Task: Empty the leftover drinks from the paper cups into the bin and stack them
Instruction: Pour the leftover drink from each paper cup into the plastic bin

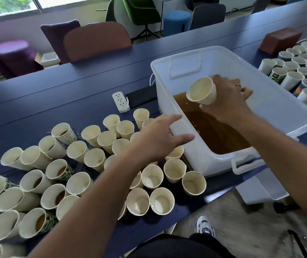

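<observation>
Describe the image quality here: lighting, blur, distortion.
Head view: soft, even daylight, with the window at top left overexposed; wide-angle bending curves the table edge and splays the paper cups outward; the floor at bottom right is motion-smeared; the right hand and its cup stay fairly sharp.

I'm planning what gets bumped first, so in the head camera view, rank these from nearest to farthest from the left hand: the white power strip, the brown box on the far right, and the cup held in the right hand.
From the left hand:
1. Held cup, just up and right, over the bin, in the right hand.
2. White power strip, up and left on the table.
3. Brown box, far right corner.
</observation>
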Demonstrator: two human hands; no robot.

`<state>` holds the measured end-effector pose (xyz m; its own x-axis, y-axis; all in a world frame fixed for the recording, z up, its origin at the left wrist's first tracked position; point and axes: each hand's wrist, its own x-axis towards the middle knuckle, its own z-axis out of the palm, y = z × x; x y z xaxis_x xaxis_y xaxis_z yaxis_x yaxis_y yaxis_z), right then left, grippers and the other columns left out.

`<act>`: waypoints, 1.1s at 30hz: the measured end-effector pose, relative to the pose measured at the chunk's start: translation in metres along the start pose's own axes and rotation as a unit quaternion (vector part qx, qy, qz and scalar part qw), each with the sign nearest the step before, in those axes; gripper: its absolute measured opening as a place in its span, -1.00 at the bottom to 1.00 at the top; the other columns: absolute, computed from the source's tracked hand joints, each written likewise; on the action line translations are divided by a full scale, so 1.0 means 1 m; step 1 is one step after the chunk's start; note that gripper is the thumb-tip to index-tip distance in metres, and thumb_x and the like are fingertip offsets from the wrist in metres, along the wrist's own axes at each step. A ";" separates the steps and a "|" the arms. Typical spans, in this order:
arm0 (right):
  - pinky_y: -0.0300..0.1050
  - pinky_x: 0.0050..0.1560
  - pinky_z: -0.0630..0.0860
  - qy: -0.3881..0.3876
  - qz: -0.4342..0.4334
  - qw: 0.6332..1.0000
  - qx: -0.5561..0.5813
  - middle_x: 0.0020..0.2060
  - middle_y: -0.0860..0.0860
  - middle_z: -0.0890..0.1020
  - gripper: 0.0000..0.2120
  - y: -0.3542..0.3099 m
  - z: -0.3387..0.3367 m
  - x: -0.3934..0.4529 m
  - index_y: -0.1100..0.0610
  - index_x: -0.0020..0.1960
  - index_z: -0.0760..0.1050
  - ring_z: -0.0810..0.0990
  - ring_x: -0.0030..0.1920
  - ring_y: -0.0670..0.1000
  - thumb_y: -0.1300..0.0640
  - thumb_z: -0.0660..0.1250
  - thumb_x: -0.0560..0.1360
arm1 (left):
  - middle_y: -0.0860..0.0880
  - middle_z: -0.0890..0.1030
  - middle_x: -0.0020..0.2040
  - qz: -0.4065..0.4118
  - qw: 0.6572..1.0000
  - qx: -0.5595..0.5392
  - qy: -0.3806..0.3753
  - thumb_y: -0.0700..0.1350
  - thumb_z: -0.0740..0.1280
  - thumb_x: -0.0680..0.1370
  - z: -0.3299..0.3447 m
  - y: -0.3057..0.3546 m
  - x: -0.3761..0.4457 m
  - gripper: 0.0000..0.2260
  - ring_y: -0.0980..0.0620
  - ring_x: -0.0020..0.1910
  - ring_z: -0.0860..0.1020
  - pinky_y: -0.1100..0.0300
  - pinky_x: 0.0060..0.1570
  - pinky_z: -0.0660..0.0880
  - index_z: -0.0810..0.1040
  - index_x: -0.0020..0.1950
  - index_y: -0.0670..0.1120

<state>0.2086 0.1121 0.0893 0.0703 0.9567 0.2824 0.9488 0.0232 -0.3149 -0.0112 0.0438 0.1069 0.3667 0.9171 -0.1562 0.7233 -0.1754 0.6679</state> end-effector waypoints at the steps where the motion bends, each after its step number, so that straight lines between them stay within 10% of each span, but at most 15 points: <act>1: 0.24 0.24 0.23 0.010 -0.003 1.000 0.029 0.23 0.14 0.49 -0.36 -0.010 -0.007 -0.003 0.04 0.35 0.34 0.37 0.30 0.22 0.00 0.55 0.38 | 0.09 0.52 0.39 0.001 0.999 -0.023 0.026 0.24 0.41 0.52 -0.013 -0.002 -0.006 -0.40 0.07 0.21 0.57 0.04 0.26 0.49 0.38 0.52 0.14; 18: 0.04 0.22 0.14 -0.237 -0.252 0.905 0.247 0.29 -0.08 0.43 -0.22 -0.208 0.072 -0.113 -0.15 0.38 0.32 0.34 0.32 0.03 -0.20 0.57 0.25 | 0.07 0.68 -0.32 -0.187 0.924 -0.166 0.290 -0.11 0.49 0.53 -0.076 -0.124 -0.158 -0.95 0.20 -0.39 0.57 0.37 -0.30 0.48 0.69 -0.13 0.01; 25: 0.09 0.31 0.44 -0.442 -0.270 0.773 0.367 0.13 -0.18 0.57 -0.44 -0.237 0.102 -0.124 -0.25 0.30 0.47 0.51 0.19 -0.09 -0.46 0.31 0.38 | 0.13 0.65 -0.37 -0.290 0.876 -0.168 0.348 -0.13 0.48 0.52 -0.047 -0.168 -0.224 -0.90 0.24 -0.37 0.54 0.41 -0.33 0.43 0.67 -0.19 0.00; 30: -0.38 -0.05 0.49 -0.396 -0.219 0.809 0.376 -0.13 -0.19 0.67 -0.84 -0.269 0.123 -0.132 -0.09 0.06 0.65 0.60 -0.08 -0.25 -0.10 0.34 0.57 | 0.14 0.59 -0.35 -0.377 0.859 -0.086 0.335 -0.11 0.49 0.52 -0.047 -0.193 -0.266 -0.88 0.21 -0.38 0.51 0.18 -0.22 0.45 0.62 -0.21 -0.01; 33: -0.29 -0.10 0.53 -0.352 -0.243 0.851 0.303 -0.16 -0.18 0.67 -0.83 -0.295 0.144 -0.133 -0.03 0.04 0.67 0.61 -0.13 -0.17 -0.06 0.35 0.57 | 0.10 0.65 -0.25 -0.435 0.845 -0.025 0.312 -0.05 0.47 0.53 -0.045 -0.206 -0.288 -0.91 0.07 -0.19 0.61 0.04 -0.08 0.58 0.64 -0.17 0.03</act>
<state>-0.1250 0.0201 0.0145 -0.6902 0.7228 -0.0335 0.4645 0.4071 -0.7865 -0.2919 -0.1680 0.0468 -0.6807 0.7048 -0.1998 0.5300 0.6621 0.5298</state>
